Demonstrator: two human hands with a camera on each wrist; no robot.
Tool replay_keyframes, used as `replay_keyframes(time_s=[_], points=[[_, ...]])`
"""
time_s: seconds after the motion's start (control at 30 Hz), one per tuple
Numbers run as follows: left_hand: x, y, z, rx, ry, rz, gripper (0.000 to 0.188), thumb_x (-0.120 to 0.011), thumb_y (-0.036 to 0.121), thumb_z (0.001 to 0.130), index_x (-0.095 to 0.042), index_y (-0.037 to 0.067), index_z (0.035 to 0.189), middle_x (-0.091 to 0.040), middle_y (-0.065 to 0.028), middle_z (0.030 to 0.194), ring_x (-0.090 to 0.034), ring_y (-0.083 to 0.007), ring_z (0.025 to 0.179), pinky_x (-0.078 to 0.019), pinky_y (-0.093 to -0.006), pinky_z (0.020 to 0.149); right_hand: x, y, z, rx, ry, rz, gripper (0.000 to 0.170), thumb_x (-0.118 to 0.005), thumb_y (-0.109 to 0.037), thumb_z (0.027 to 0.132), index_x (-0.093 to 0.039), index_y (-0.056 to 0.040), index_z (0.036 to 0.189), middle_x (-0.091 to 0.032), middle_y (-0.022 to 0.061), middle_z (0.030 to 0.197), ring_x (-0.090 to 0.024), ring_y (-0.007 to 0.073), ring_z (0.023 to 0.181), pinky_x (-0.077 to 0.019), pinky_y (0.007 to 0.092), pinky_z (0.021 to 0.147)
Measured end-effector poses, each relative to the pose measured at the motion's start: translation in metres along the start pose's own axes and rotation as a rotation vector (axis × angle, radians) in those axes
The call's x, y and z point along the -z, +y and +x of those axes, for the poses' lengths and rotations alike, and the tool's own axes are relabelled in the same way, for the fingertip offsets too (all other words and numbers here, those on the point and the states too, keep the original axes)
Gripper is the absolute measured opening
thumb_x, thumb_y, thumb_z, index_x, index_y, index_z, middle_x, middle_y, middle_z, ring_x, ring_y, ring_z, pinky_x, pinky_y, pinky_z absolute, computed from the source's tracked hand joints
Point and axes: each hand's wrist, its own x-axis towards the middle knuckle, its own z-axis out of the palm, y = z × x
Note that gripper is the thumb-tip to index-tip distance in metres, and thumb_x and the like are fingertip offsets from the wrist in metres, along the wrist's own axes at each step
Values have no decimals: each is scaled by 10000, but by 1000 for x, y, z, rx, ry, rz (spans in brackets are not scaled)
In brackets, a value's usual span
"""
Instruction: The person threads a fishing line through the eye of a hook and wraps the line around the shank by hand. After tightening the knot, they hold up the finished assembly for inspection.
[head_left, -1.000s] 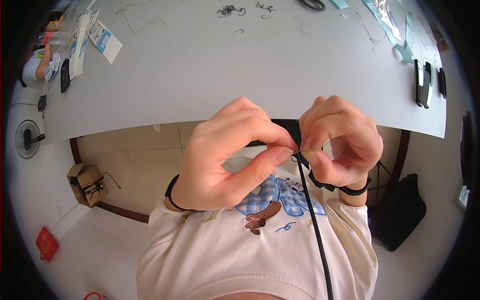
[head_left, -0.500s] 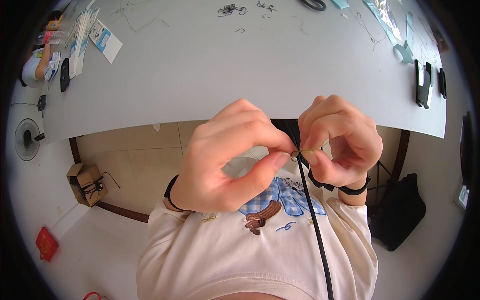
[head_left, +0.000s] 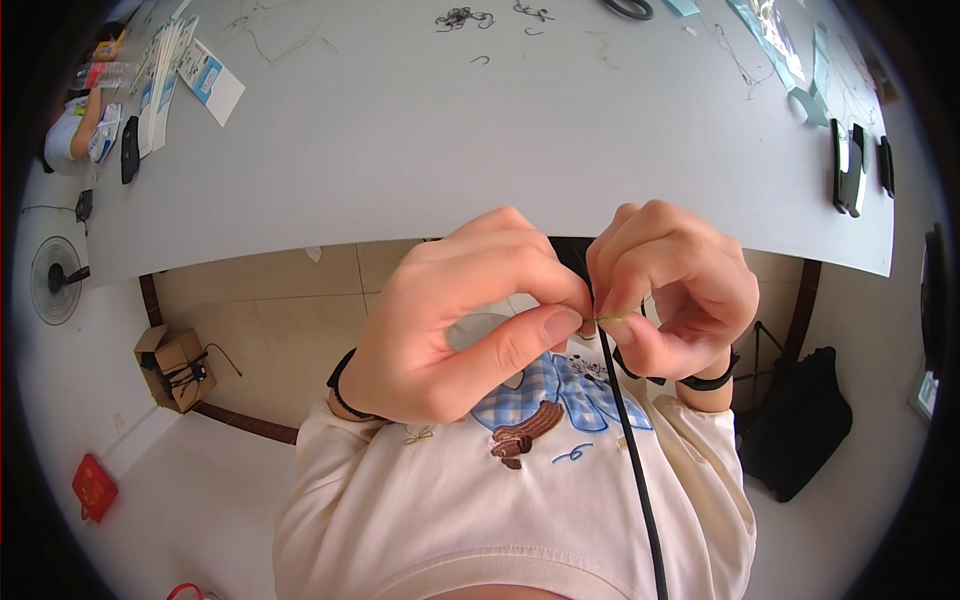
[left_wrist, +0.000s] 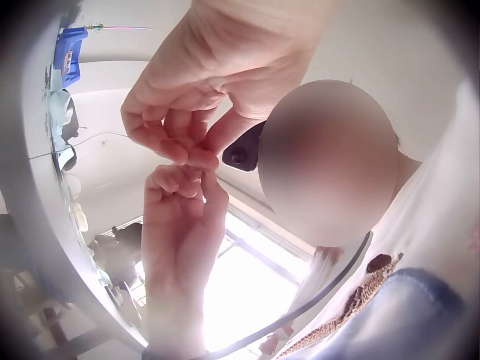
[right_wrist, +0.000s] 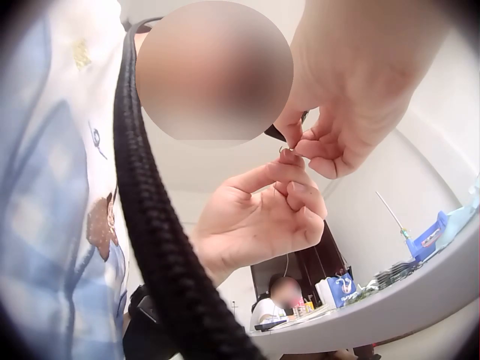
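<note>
My left hand (head_left: 470, 315) and right hand (head_left: 680, 290) meet at their fingertips in front of the chest. Between the left thumb and index finger is a small fish hook (right_wrist: 283, 152), whose thin curve shows in the right wrist view and is mostly covered by fingers in the head view. The right thumb and index finger pinch a thin yellowish line (head_left: 608, 318) right beside it. Other right-hand fingers curl loosely inward. In the left wrist view the fingertips hide what they hold.
A black cord (head_left: 630, 440) hangs down the shirt, passing behind the fingertips. The grey table (head_left: 480, 150) lies beyond the hands, bearing a pile of dark hooks (head_left: 465, 19), a loose hook (head_left: 481, 60), packets (head_left: 210, 82) at left and a black stapler-like object (head_left: 848, 168) at right.
Half a second ago the left thumb stood slightly lower and the hook's loop showed between the hands. Now both hands are slightly lower, and the left fingertips cover more of the hook.
</note>
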Motion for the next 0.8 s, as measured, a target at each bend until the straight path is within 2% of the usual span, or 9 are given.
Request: replay_keyframes(time_s=[0.07,0.2,0.3,0.37,0.47,0.5,0.57,0.7,0.8], points=[[0,0,-1,59,-2,-45,28,-588,26,736,-597,22,763,-575,-41,694,-465,-171,661,-373,-267,614,0,0,0,0,10,12,105,-618,41,677,-569,25,769,-549,75,685,-511,134,564,-421,225,497],[0,0,-3,123,-3,-108,41,-592,24,734,-604,25,773,-577,-41,694,-471,-173,667,-378,-272,617,0,0,-1,-5,6,18,100,-618,37,679,-567,25,764,-552,76,688,-511,133,565,-423,227,500],[2,-1,-2,55,19,-54,69,-606,21,717,-617,30,785,-580,-43,704,-490,-178,685,-386,-278,627,-1,1,0,-7,10,8,99,-618,36,680,-565,27,763,-552,76,688,-512,135,566,-423,228,501],[7,4,0,-38,-46,194,128,-573,32,713,-592,-40,817,-578,-148,785,-507,-213,737,-402,-302,650,0,1,0,-3,13,-2,99,-617,36,680,-564,28,763,-552,76,688,-514,135,568,-423,228,501],[5,6,-2,-74,85,280,152,-586,35,679,-597,-32,815,-583,-145,788,-511,-226,747,-402,-314,660,1,0,1,3,1,-31,103,-612,42,676,-562,33,765,-553,80,695,-518,137,572,-428,229,505],[5,6,-3,-73,85,280,152,-586,35,679,-597,-32,815,-583,-145,788,-511,-226,747,-402,-314,660,0,1,2,11,3,-31,107,-610,47,673,-561,36,767,-553,82,699,-519,138,572,-430,230,504],[7,8,-4,-210,45,416,157,-596,24,667,-600,-27,815,-584,-133,788,-509,-232,742,-400,-314,657,-1,1,2,19,5,-30,112,-607,51,669,-560,40,770,-554,84,703,-521,138,571,-432,231,503],[5,9,-5,-201,59,475,161,-605,9,657,-597,-28,814,-584,-125,791,-509,-224,739,-398,-309,656,-1,0,2,25,0,-66,117,-606,57,664,-561,44,772,-553,88,709,-524,138,567,-432,227,490],[7,8,-2,-119,31,384,143,-611,-2,656,-593,-24,796,-582,-113,778,-507,-208,735,-397,-302,654,-1,0,2,23,-4,-77,116,-606,57,663,-563,43,771,-553,90,711,-525,136,565,-430,223,485]])
